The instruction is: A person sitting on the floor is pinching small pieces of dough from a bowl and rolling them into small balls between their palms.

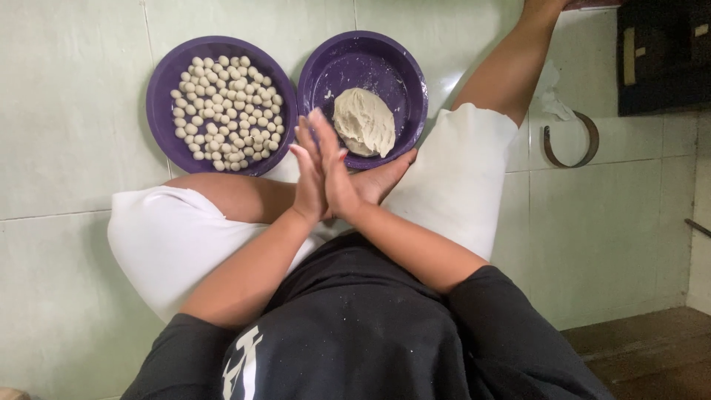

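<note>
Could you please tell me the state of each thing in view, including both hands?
left plate: filled with small dough balls
right plate: holds one dough lump, floury
left hand: pressed flat against right hand
right hand: pressed flat against left hand

Pale tiled floor (pixel 67 111) carries two purple bowls (pixel 159 96) (pixel 404 74) and a metal ring (pixel 569 141).

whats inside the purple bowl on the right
One pale dough lump lies in the right purple bowl, with flour smears on its wall. The left hand and right hand, pressed together, cover the near rim.
</note>
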